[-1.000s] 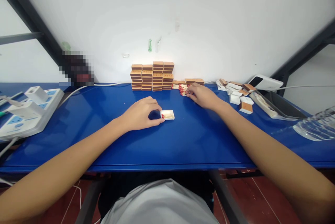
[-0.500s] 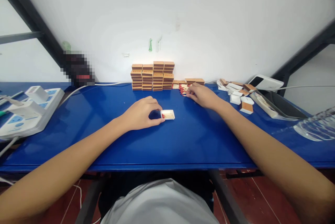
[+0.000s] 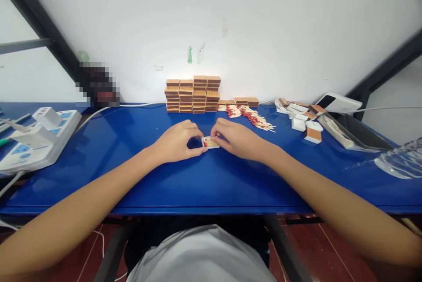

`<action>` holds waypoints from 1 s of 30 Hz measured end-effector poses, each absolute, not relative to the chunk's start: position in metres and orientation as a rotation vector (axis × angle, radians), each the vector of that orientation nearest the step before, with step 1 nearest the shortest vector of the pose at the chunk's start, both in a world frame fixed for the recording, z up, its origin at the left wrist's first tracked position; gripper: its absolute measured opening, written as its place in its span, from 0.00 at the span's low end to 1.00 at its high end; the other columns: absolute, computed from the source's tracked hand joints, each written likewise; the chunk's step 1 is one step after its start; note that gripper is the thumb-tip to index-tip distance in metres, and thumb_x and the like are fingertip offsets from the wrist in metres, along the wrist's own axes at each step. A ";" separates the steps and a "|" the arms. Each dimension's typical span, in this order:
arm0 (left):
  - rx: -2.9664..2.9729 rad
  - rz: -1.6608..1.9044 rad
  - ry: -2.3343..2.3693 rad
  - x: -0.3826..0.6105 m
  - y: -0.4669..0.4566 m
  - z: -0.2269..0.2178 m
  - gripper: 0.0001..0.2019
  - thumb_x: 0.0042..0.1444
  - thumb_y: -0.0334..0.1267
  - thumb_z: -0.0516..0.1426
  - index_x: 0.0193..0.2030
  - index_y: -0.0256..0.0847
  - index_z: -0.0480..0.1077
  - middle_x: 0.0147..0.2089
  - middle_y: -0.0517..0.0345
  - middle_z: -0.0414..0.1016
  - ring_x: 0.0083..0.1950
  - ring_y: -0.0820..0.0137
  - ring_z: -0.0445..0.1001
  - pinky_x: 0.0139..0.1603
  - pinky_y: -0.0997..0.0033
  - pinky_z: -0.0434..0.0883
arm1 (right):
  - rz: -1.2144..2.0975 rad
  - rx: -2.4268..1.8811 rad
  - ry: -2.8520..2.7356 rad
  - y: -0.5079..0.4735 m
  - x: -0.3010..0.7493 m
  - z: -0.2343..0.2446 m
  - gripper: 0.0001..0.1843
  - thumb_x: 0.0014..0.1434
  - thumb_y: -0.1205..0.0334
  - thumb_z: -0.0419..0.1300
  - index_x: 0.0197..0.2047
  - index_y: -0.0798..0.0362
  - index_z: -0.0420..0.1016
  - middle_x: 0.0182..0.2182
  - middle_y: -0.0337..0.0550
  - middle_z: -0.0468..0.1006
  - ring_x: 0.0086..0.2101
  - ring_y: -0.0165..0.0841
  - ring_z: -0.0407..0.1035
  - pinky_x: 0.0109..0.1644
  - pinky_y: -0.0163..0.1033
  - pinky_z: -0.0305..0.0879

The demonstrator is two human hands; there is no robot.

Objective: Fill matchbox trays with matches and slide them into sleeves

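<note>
A small white matchbox tray (image 3: 208,142) with red-tipped matches in it lies on the blue table (image 3: 211,176). My left hand (image 3: 178,142) is curled round the tray's left end, thumb and fingers pinching it. My right hand (image 3: 235,139) rests over the tray's right end with its fingers closed on matches at the tray. Behind them, a loose heap of red-tipped matches (image 3: 250,116) is spread toward the right. A stack of brown matchboxes (image 3: 193,94) stands against the wall.
Empty white trays and brown sleeves (image 3: 301,119) lie at the right. A white power strip (image 3: 33,139) with plugs sits at the left edge. A dark tray with a white device (image 3: 343,115) and clear plastic (image 3: 398,161) occupy the far right.
My right hand has come back from the match heap to the tray by my left hand. The heap now shows uncovered. My left hand has stayed on the tray.
</note>
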State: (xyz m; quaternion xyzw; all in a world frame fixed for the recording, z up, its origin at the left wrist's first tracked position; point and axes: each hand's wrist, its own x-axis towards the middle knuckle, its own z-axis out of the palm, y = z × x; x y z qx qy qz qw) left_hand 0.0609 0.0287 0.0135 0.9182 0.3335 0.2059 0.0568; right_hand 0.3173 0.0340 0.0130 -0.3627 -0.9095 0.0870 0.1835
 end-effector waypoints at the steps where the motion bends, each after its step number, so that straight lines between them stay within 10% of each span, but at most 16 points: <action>1: 2.786 0.625 1.010 0.061 0.029 0.013 0.13 0.66 0.48 0.65 0.46 0.40 0.80 0.45 0.52 0.82 0.48 0.59 0.76 0.49 0.59 0.73 | 0.248 -1.014 -2.580 0.031 0.314 0.013 0.08 0.74 0.63 0.55 0.44 0.52 0.75 0.44 0.48 0.76 0.39 0.36 0.71 0.44 0.41 0.65; 30: 2.777 0.581 0.989 0.061 0.027 0.016 0.13 0.66 0.47 0.65 0.50 0.41 0.81 0.47 0.51 0.82 0.49 0.59 0.76 0.49 0.59 0.73 | -0.113 -1.470 -2.456 0.110 0.386 -0.005 0.11 0.71 0.64 0.57 0.50 0.54 0.81 0.47 0.54 0.78 0.41 0.41 0.75 0.45 0.42 0.65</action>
